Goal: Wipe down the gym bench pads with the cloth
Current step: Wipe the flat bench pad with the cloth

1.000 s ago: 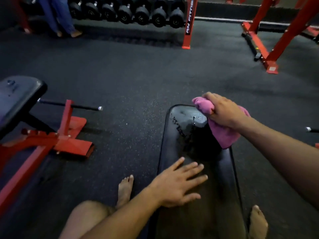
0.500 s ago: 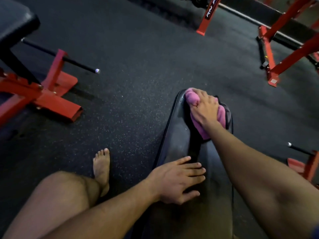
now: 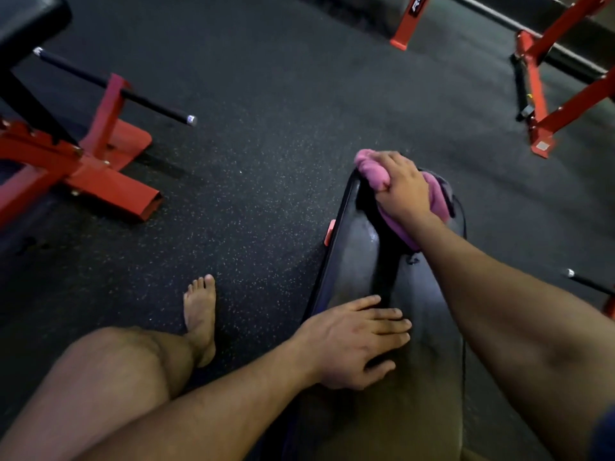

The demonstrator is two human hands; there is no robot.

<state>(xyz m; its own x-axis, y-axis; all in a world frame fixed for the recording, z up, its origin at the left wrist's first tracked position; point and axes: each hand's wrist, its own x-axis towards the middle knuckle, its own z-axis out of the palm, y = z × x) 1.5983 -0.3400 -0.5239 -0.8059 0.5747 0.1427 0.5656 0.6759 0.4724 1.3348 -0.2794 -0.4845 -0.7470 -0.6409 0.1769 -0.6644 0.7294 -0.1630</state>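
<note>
The right hand (image 3: 401,189) hides most of the cloth (image 3: 436,194). The bench pad (image 3: 352,261) is cut off at 6 o'clock; its far end is covered by the cloth.

1. View: single head-worn wide-angle camera; no second view, so no shared coverage.
2. Position: above a seated person, over the near end of the black bench pad (image 3: 352,261).
3. Facing: forward and steeply down along the pad, frame tilted; the speckled floor (image 3: 266,161) fills the upper half.
4. Nearness: close; forearms and a knee crowd the lower edge, left hand (image 3: 352,341) nearer than right hand (image 3: 402,191).
5. Margins: red bench frame (image 3: 93,161) at left, red rack legs (image 3: 539,104) upper right, bent by lens distortion.
</note>
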